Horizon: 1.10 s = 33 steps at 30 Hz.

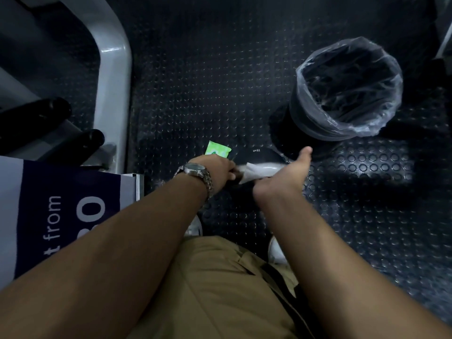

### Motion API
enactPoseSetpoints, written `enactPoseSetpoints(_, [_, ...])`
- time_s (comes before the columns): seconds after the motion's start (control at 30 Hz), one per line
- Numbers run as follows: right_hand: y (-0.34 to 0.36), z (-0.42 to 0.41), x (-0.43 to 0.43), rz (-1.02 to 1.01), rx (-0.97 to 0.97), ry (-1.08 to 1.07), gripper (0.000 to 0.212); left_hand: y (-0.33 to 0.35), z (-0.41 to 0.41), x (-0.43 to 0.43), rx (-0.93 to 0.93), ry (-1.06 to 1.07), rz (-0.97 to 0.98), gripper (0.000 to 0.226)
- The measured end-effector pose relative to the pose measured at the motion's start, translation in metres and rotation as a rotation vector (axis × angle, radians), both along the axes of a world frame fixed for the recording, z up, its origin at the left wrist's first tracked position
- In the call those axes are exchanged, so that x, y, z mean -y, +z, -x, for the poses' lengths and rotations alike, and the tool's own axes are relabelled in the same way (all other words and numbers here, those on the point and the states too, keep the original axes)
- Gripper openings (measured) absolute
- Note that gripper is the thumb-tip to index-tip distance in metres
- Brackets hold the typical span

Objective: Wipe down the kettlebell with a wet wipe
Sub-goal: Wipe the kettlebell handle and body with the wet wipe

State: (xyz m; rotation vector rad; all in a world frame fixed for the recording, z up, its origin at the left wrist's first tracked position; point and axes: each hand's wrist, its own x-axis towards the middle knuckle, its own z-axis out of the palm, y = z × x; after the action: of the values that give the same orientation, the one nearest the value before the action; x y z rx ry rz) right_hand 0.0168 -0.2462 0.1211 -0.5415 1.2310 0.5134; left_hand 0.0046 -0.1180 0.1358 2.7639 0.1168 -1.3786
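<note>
Left hand (pixel 220 171) pinches the wet wipe (pixel 261 167) over the kettlebell (pixel 259 154); I can't tell whether the right hand (pixel 286 172) grips it. Loose hold, it could slip off.

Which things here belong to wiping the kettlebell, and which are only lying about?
For the job: kettlebell, wet wipe, green wipe packet, left hand, right hand.

Lying about: lined bin, grey machine frame, printed banner, black roller pads.
</note>
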Motion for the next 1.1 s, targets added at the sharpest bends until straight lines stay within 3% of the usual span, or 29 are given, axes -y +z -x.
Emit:
enactPoseSetpoints(0.07, [0.001,-0.003,-0.001,0.05,-0.038,-0.024,0.094,-0.001,-0.001,-0.001,-0.015,0.014,0.014,0.03])
enactPoseSetpoints(0.13, [0.005,0.007,-0.019,0.03,0.013,0.081,0.098,-0.002,0.001,-0.002,0.021,0.018,-0.001,0.027])
enactPoseSetpoints(0.27, [0.022,0.018,-0.028,-0.017,0.051,0.211,0.078,-0.004,0.004,-0.002,0.025,-0.07,-0.057,0.024])
enactPoseSetpoints(0.4, [0.001,-0.001,-0.009,-0.019,-0.054,0.034,0.112,-0.007,0.001,-0.006,0.005,0.031,0.025,0.03])
enactPoseSetpoints(0.43, [-0.006,-0.002,-0.01,0.018,-0.064,0.045,0.111,-0.008,0.001,-0.006,-0.002,0.033,0.03,0.03])
enactPoseSetpoints(0.53, [0.013,0.008,-0.026,0.096,0.061,0.219,0.076,-0.007,0.004,-0.004,0.071,-0.01,-0.012,0.026])
enactPoseSetpoints(0.63, [0.026,0.019,-0.04,0.062,0.022,0.307,0.077,-0.001,0.006,-0.001,0.06,-0.024,-0.059,0.026])
enactPoseSetpoints(0.77, [0.011,0.003,-0.02,0.055,-0.047,0.114,0.106,-0.007,0.004,-0.006,0.05,0.004,0.032,0.025])
enactPoseSetpoints(0.87, [-0.003,0.001,-0.013,0.076,-0.059,0.06,0.116,-0.01,0.004,-0.007,0.057,0.021,0.026,0.028])
enactPoseSetpoints(0.93, [0.009,0.007,-0.021,0.094,-0.014,0.143,0.109,-0.004,0.002,-0.003,0.023,-0.009,-0.013,0.027])
enactPoseSetpoints(1.03, [0.023,0.018,-0.028,0.001,0.028,0.252,0.082,0.003,0.001,0.002,-0.005,-0.074,-0.074,0.027])
enactPoseSetpoints(1.1, [0.02,0.012,-0.015,-0.045,0.056,0.252,0.092,0.001,0.001,0.0,0.006,-0.053,-0.039,0.028])
